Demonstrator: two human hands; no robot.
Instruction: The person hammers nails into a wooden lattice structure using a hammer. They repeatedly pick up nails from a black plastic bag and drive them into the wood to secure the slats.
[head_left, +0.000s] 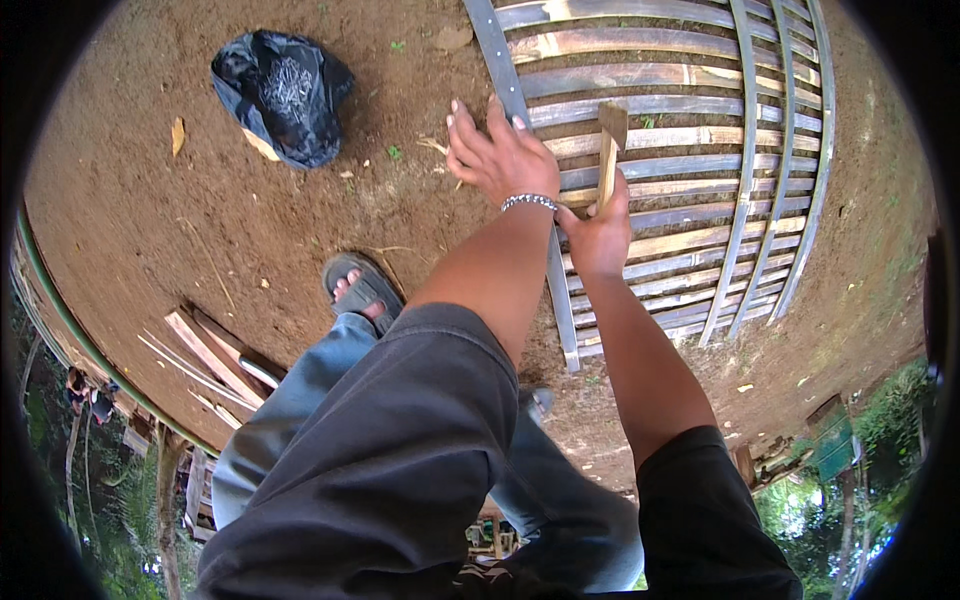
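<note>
My right hand [598, 232] grips the wooden handle of a hammer [610, 140], its head raised over a lattice panel of bamboo slats [690, 160] that lies flat on the bare earth. My left hand [495, 150] is spread with its fingers apart and rests on the panel's left edge rail [500, 60], holding nothing. A beaded bracelet sits on my left wrist. My left foot in a sandal [362, 288] stands on the dirt just left of the panel.
A crumpled black plastic bag [283, 92] lies on the dirt at upper left. A small pile of split wood strips [215, 355] lies at lower left. Dry leaves and chips dot the ground. Greenery and a drop edge the yard.
</note>
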